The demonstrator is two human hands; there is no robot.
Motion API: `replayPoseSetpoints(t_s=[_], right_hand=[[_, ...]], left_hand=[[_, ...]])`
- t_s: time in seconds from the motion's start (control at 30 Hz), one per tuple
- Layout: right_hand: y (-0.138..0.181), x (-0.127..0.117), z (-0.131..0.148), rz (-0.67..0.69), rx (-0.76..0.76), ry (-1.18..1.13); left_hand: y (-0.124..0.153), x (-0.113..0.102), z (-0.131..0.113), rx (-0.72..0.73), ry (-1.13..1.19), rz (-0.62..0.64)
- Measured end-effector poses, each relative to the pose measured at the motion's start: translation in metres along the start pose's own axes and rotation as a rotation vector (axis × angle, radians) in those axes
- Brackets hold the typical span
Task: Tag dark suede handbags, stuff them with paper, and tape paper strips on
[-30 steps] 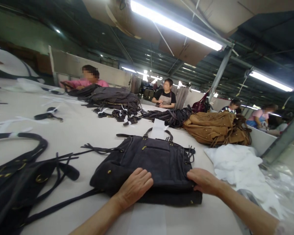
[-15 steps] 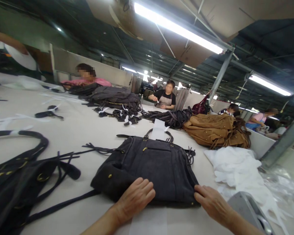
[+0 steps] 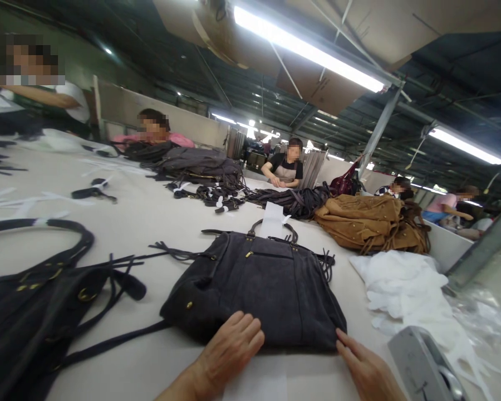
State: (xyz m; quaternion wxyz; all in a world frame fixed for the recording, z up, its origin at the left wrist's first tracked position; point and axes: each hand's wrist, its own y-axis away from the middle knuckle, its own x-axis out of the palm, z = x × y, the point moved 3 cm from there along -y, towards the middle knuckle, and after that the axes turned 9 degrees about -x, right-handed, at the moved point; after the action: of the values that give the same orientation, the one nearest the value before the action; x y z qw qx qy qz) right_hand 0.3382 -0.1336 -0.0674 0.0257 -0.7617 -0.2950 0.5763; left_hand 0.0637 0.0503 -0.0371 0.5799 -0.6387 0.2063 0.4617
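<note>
Pale tabletop point(image 3: 125, 234): dark bag point(image 3: 271, 289) against 2 hands point(image 3: 234, 345) point(image 3: 365, 362)

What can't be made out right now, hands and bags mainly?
All in the head view:
Left hand: fingertips hidden behind its knuckles, so its grip is unclear.
Right hand: wrist cut off by the bottom edge.
Middle bag: underside hidden by its own body.
Nearer bag at left: cut off by the left and bottom edges.

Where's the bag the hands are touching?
In the head view, the dark bag lies on the table below centre, left of the white material; the left hand is at its near edge, the right hand at its near right corner.
</note>
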Motion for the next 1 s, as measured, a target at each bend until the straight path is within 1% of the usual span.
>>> replayPoseSetpoints(t_s=[0.1, 0.13, 0.23, 0.27, 0.33, 0.4, 0.5, 0.53, 0.57, 0.6, 0.63, 0.67, 0.73, 0.77, 0.8, 0.83, 0.9, 0.93, 1.0], right_hand=[[-0.001, -0.004, -0.002, 0.035, 0.026, -0.075], [-0.001, -0.005, -0.003, 0.043, 0.038, -0.098], [-0.001, -0.004, -0.004, 0.049, 0.044, -0.146], [-0.001, -0.003, -0.005, 0.054, 0.034, -0.162], [0.002, 0.001, -0.006, 0.077, 0.021, -0.203], [0.006, 0.007, -0.01, 0.119, 0.041, -0.262], [0.013, 0.014, -0.017, 0.178, 0.113, -0.379], [0.016, 0.017, -0.018, 0.19, 0.135, -0.42], [0.018, 0.018, -0.02, 0.196, 0.151, -0.459], [0.02, 0.02, -0.021, 0.201, 0.161, -0.496], [0.022, 0.022, -0.021, 0.199, 0.171, -0.527], [0.023, 0.023, -0.022, 0.191, 0.183, -0.552], [0.025, 0.025, -0.022, 0.171, 0.215, -0.583], [0.025, 0.025, -0.023, 0.161, 0.228, -0.595], [0.024, 0.025, -0.023, 0.153, 0.232, -0.612], [0.023, 0.025, -0.024, 0.145, 0.231, -0.635], [0.02, 0.022, -0.026, 0.128, 0.227, -0.702], [0.019, 0.021, -0.027, 0.115, 0.234, -0.741], [0.019, 0.021, -0.028, 0.107, 0.259, -0.82]], left_hand=[[0.001, -0.003, 0.0, -0.02, 0.01, 0.03], [0.001, -0.003, 0.0, -0.037, 0.008, 0.067], [0.001, -0.002, 0.0, -0.134, -0.007, 0.232], [0.001, -0.002, -0.002, -0.166, -0.017, 0.268], [-0.003, -0.003, -0.01, -0.218, -0.047, 0.29], [-0.017, -0.002, -0.021, -0.285, -0.087, 0.315], [-0.049, 0.005, -0.034, -0.422, -0.079, 0.464], [-0.06, 0.007, -0.037, -0.447, -0.066, 0.489], [-0.068, 0.009, -0.038, -0.457, -0.051, 0.501], [-0.074, 0.011, -0.038, -0.436, -0.03, 0.486], [-0.077, 0.013, -0.037, -0.378, 0.007, 0.449], [-0.076, 0.015, -0.036, -0.29, 0.068, 0.406], [-0.067, 0.019, -0.031, -0.091, 0.241, 0.321], [-0.061, 0.02, -0.028, -0.015, 0.339, 0.289], [-0.056, 0.022, -0.023, 0.009, 0.435, 0.272], [-0.052, 0.023, -0.019, -0.025, 0.524, 0.278], [-0.051, 0.023, -0.015, -0.164, 0.673, 0.332], [-0.053, 0.023, -0.018, -0.223, 0.706, 0.37], [-0.058, 0.021, -0.03, -0.288, 0.656, 0.428]])
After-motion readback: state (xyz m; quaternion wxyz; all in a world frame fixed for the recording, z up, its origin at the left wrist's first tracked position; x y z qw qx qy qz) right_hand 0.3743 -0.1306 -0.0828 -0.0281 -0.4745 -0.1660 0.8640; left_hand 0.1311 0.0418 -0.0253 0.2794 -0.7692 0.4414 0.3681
